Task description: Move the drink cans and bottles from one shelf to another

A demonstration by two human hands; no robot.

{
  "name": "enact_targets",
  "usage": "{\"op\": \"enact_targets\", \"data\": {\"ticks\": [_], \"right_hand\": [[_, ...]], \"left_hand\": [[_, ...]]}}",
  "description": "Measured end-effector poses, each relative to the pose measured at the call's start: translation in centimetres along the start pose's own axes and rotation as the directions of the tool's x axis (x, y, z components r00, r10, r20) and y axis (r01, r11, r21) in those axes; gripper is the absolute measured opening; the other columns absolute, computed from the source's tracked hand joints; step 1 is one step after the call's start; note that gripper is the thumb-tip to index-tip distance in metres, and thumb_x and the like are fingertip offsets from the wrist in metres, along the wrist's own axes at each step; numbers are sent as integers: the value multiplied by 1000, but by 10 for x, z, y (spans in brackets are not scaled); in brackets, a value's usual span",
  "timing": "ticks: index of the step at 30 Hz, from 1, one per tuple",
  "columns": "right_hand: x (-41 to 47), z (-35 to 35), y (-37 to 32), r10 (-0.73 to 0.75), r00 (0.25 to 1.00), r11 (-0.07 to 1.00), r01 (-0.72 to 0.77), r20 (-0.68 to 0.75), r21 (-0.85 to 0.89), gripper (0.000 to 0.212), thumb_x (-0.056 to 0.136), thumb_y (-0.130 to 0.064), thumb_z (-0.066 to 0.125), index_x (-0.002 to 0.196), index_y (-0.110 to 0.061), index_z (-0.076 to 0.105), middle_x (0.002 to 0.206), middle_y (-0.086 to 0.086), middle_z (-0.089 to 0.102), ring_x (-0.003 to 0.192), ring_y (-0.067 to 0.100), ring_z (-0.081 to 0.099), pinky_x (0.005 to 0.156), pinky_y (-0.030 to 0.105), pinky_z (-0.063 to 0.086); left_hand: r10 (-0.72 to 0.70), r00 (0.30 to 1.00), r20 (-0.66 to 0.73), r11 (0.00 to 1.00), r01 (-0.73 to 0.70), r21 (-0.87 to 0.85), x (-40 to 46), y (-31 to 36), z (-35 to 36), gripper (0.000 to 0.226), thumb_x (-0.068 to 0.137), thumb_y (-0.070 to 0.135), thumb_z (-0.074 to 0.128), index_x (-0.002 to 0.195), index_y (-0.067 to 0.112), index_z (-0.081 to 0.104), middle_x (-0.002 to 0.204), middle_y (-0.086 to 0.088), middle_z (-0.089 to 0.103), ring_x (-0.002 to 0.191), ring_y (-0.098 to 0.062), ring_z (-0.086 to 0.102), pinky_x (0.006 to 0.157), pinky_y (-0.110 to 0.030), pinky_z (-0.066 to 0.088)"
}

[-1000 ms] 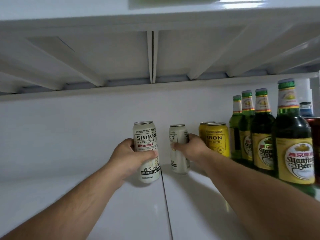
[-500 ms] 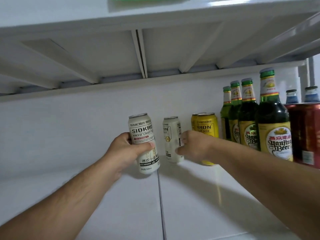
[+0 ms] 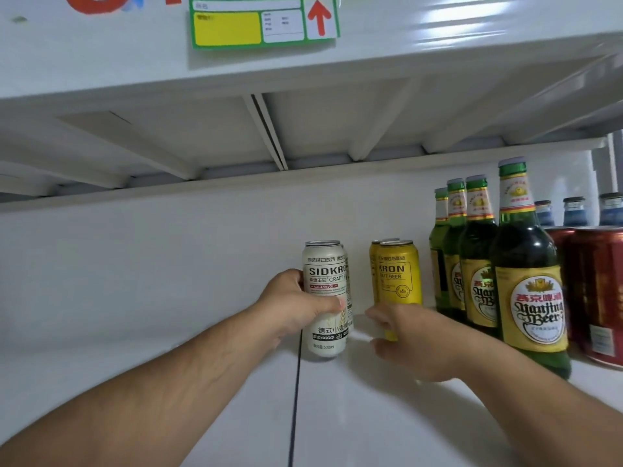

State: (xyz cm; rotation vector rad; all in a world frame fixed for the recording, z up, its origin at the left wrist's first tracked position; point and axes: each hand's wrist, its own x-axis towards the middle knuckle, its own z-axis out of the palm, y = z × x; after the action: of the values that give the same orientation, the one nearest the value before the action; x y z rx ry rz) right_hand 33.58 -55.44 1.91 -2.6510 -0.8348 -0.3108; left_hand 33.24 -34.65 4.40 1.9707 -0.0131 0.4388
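Observation:
On the white shelf, my left hand grips a white SIDKRON can that stands upright at the seam between two shelf panels. Close behind it, a sliver of a second white can shows at its right edge. My right hand hovers just right of the white cans with loosely curved fingers and holds nothing. It partly covers the base of the front one of two yellow cans.
Several green beer bottles stand in a row on the right, then red cans with blue-capped bottles behind. The upper shelf hangs close overhead and carries a green and yellow label. The left part of the shelf is bare.
My right hand has let go of the second white can and pulled back towards the yellow cans. My left hand brought its can in front of that one. The view tilted upward.

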Motion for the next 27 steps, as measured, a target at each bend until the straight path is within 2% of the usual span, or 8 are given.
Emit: {"op": "enact_targets", "data": {"ticks": [2, 5, 9, 13, 21, 23, 26, 27], "right_hand": [[-1, 0, -1, -19, 1000, 1000, 19, -18, -19, 14, 95, -37, 55, 101, -30, 44, 101, -6, 55, 91, 16, 54, 69, 27, 47], [-3, -2, -3, -30, 999, 1000, 29, -39, -5, 15, 95, -38, 55, 103, -28, 46, 102, -6, 59, 91, 16, 57, 77, 32, 53], [-5, -1, -7, -81, 996, 996, 83, -39, 37, 13, 96, -34, 54, 101, -33, 42, 87, -16, 50, 83, 10, 53, 69, 24, 48], [-8, -3, -13, -125, 992, 991, 125, -13, 52, 33, 96, -33, 54, 129, -28, 53, 114, -8, 63, 103, 13, 61, 88, 30, 53], [-7, 1, -12, -182, 983, 981, 184, -32, 57, 32, 95, -37, 55, 125, -25, 55, 113, -5, 62, 97, 15, 58, 79, 25, 49], [-7, 1, -13, -185, 982, 980, 187, -34, 62, 39, 93, -39, 55, 130, -27, 53, 117, -5, 63, 101, 15, 59, 84, 28, 52], [-7, 3, -13, -194, 981, 978, 195, -24, 78, 51, 90, -41, 55, 140, -32, 47, 127, -5, 62, 109, 16, 60, 93, 35, 53], [-8, 2, -14, -190, 981, 979, 192, -34, 72, 49, 91, -41, 55, 139, -33, 47, 127, -5, 62, 109, 16, 60, 92, 35, 53]], "left_hand": [[-5, 1000, 1, 1000, 5, 18, 2, 1, 7, 30, 67, 10, 93, 90, 19, 76, 93, 1, 82, 90, -19, 79, 94, -45, 61], [-18, 1000, -7, 999, 18, 32, 5, 0, 14, 27, 69, 9, 92, 90, 18, 77, 94, 0, 82, 90, -18, 79, 94, -44, 61], [-40, 999, -10, 999, 40, 24, 7, -3, 20, 30, 69, 10, 93, 93, 17, 77, 94, -1, 82, 90, -19, 79, 94, -44, 61], [-54, 998, -13, 998, 55, 19, 10, -3, 23, 30, 70, 10, 93, 94, 18, 76, 96, -2, 82, 91, -20, 79, 93, -44, 61], [-86, 996, 15, 995, 86, 43, 15, -6, 25, 27, 75, 16, 90, 96, 22, 74, 100, -1, 81, 96, -20, 77, 97, -43, 60], [-100, 995, 16, 993, 99, 59, 16, -9, 25, 31, 72, 23, 91, 99, 21, 75, 100, 0, 81, 97, -19, 77, 97, -43, 59], [-134, 991, 15, 983, 131, 131, 14, -16, 24, 42, 72, 35, 90, 108, 20, 74, 103, 1, 80, 92, -15, 73, 84, -32, 59], [-147, 989, 11, 978, 143, 151, 14, -18, 22, 57, 67, 40, 90, 116, 18, 72, 107, -1, 78, 91, -16, 72, 80, -31, 58]]}}
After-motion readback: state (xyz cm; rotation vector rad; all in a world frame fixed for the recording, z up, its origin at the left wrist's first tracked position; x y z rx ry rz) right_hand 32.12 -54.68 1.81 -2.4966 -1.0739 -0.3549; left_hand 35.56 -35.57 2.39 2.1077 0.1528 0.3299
